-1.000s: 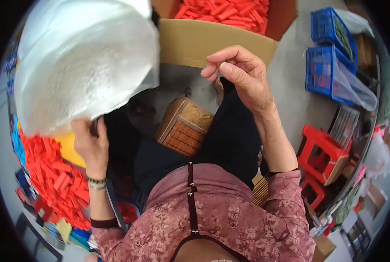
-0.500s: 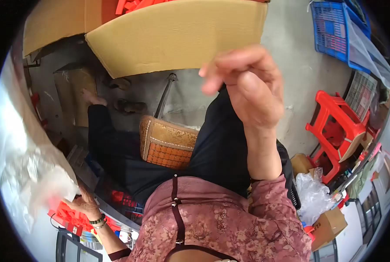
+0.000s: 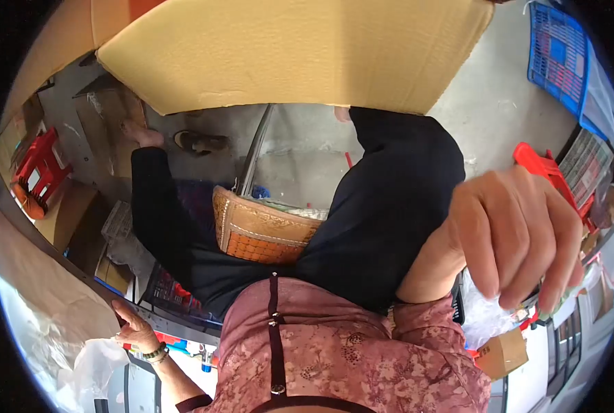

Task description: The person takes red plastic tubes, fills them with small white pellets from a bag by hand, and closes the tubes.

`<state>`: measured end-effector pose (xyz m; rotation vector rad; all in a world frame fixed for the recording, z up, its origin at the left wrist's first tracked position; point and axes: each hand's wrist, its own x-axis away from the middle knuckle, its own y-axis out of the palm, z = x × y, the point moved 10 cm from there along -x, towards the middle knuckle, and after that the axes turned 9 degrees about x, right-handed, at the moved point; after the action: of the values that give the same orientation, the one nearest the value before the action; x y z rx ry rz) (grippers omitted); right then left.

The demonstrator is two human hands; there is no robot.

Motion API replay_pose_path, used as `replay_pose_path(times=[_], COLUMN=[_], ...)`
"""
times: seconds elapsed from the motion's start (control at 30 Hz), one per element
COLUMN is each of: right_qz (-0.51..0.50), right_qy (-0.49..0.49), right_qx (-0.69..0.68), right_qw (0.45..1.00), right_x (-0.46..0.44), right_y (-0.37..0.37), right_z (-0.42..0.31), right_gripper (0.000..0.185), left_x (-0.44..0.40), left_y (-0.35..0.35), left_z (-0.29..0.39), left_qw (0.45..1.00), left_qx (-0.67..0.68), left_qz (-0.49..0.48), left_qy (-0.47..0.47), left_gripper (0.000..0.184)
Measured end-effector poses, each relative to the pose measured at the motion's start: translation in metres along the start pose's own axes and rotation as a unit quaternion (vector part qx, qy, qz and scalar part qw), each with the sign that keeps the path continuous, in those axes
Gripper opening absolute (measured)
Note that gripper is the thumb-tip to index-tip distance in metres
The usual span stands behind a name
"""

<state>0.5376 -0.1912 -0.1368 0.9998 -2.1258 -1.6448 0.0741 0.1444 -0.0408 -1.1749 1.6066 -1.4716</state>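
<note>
My right hand (image 3: 516,237) is raised at the right, its back toward me. Its fingers bend loosely downward, somewhat apart, and I see nothing in them. On the left, my left hand (image 3: 139,333), with a watch (image 3: 157,352) on the wrist, is at the edge of a work surface. Its index finger stretches out, while the other fingertips meet the edge of a clear plastic bag (image 3: 100,366) and appear to pinch it. Behind the bag, pale plastic sheeting (image 3: 52,296) covers the surface.
A large cardboard box (image 3: 286,55) stands in front, its flap over my knees. A woven seat piece (image 3: 269,230) lies between my legs. To the right are a blue crate (image 3: 558,58), a red stool (image 3: 544,168) and a small carton (image 3: 503,354). A sandal (image 3: 200,142) lies on the floor.
My right hand has swung from above my thigh out to the right and turned its back toward me. My left hand has shifted slightly; the red pieces near it are now mostly out of sight.
</note>
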Motion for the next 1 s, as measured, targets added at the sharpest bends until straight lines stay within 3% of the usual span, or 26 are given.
replay_pose_path(times=[0.13, 0.2, 0.23, 0.27, 0.33, 0.37, 0.47, 0.63, 0.7, 0.77, 0.87, 0.93, 0.97, 1.0], right_qz=[0.03, 0.023, 0.019, 0.016, -0.029, -0.06, -0.118, -0.204, -0.164, -0.089, -0.012, 0.022, 0.06, 0.094], right_qy=[-0.014, -0.011, -0.008, -0.006, 0.013, 0.022, 0.05, 0.099, 0.082, 0.065, 0.048, 0.054, 0.055, 0.049], right_qx=[-0.023, -0.026, -0.029, -0.031, -0.032, -0.032, -0.016, 0.028, 0.042, 0.069, 0.101, 0.115, 0.127, 0.151], right_qw=[0.999, 0.999, 0.999, 0.999, 0.999, 0.997, 0.992, 0.974, 0.982, 0.992, 0.994, 0.992, 0.989, 0.983], right_x=[0.003, 0.003, 0.002, 0.002, -0.003, -0.006, -0.011, -0.013, -0.008, -0.004, -0.007, -0.004, 0.001, 0.004], right_y=[0.005, 0.006, 0.006, 0.006, 0.006, 0.007, 0.007, 0.002, -0.006, -0.016, -0.029, -0.038, -0.046, -0.054], right_z=[0.003, 0.007, 0.01, 0.012, 0.018, 0.021, 0.028, 0.035, 0.037, 0.037, 0.041, 0.044, 0.046, 0.047], right_gripper=[0.03, 0.03, 0.029, 0.029, 0.027, 0.026, 0.024, 0.023, 0.026, 0.027, 0.027, 0.027, 0.027, 0.028], left_x=[0.002, 0.0, -0.002, 0.008, 0.004, 0.006, 0.006, 0.005, -0.001, 0.005, 0.004, 0.009, -0.001, -0.002], left_y=[-0.009, -0.01, -0.008, -0.02, -0.018, -0.016, -0.021, -0.009, 0.002, -0.002, -0.013, -0.025, -0.005, -0.005], left_z=[0.018, 0.012, 0.012, 0.043, 0.053, 0.049, 0.051, 0.036, 0.006, 0.026, 0.054, 0.069, 0.035, 0.028], left_qw=[0.988, 0.99, 0.995, 0.971, 0.971, 0.992, 0.973, 0.98, 0.971, 0.977, 0.954, 0.927, 0.952, 0.947], left_qx=[-0.017, 0.031, -0.037, 0.044, 0.098, 0.002, -0.013, 0.09, 0.204, 0.094, 0.171, 0.268, 0.249, 0.259], left_qz=[0.073, 0.081, 0.051, 0.154, 0.141, 0.102, 0.147, 0.106, 0.085, 0.092, 0.091, 0.133, 0.076, 0.106], left_qy=[0.136, 0.115, 0.072, 0.179, 0.164, 0.081, 0.178, 0.139, 0.087, 0.17, 0.229, 0.227, 0.16, 0.155], left_gripper=[0.032, 0.033, 0.035, 0.044, 0.041, 0.039, 0.041, 0.032, 0.027, 0.025, 0.033, 0.043, 0.054, 0.05])
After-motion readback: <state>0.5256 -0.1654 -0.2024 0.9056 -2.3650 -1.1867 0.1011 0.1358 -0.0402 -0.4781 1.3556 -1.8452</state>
